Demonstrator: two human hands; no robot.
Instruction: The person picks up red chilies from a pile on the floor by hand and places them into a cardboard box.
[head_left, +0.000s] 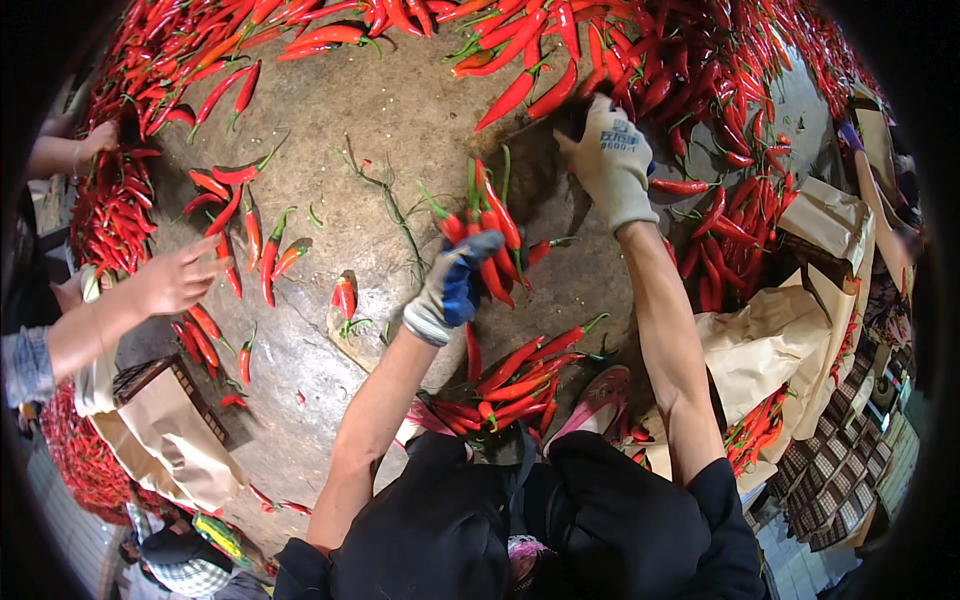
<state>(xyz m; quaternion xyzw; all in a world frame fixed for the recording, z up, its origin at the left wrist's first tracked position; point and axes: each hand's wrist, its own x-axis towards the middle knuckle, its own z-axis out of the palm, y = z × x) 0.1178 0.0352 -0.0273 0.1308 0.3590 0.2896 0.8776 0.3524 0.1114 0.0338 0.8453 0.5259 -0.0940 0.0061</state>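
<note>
My left hand (450, 289), in a white knit glove with a blue coated palm, grips a bunch of red chilli peppers (496, 217), their green stems pointing away from me. Further forward and to the right, my right hand (611, 154) wears a matching glove. Its thumb stands apart from the fingers, which reach the near edge of a large heap of red chillies (667, 67); the fingertips are partly hidden. Between my shoes lies a smaller pile of chillies (517, 386), most of them side by side.
Loose chillies (274, 255) and a bare green stalk (397, 214) lie on the concrete floor (315, 127). At left, another person's bare hand (176, 281) extends over the floor. Paper-lined baskets stand at left (172, 435) and right (765, 345). A third person's arm (874, 202) shows far right.
</note>
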